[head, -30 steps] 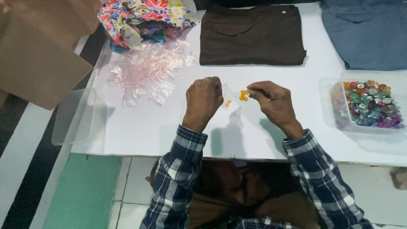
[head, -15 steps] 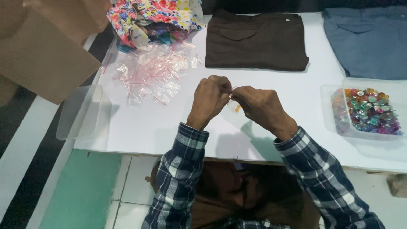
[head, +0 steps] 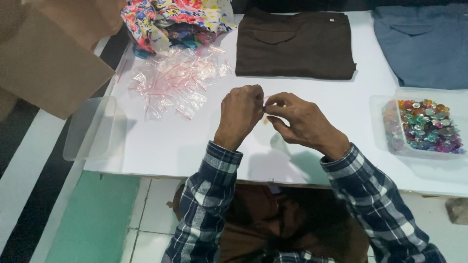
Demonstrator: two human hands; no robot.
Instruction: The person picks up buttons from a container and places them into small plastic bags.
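My left hand (head: 240, 114) and my right hand (head: 301, 122) meet above the middle of the white table (head: 185, 146). Together they pinch a small clear plastic bag (head: 266, 104) with small orange pieces inside; most of the bag is hidden behind my fingers. Both sleeves are blue and white plaid.
A pile of small clear zip bags (head: 173, 83) lies at the left, by a flowery cloth bundle (head: 175, 19). A clear tub of colourful beads (head: 423, 125) stands at the right. Folded brown (head: 295, 44) and blue (head: 424, 41) garments lie at the back. An empty clear lid (head: 92, 129) overhangs the left edge.
My hands have come together from slightly apart. The orange pieces that my right hand held beside the bag are now inside the pinched bag.
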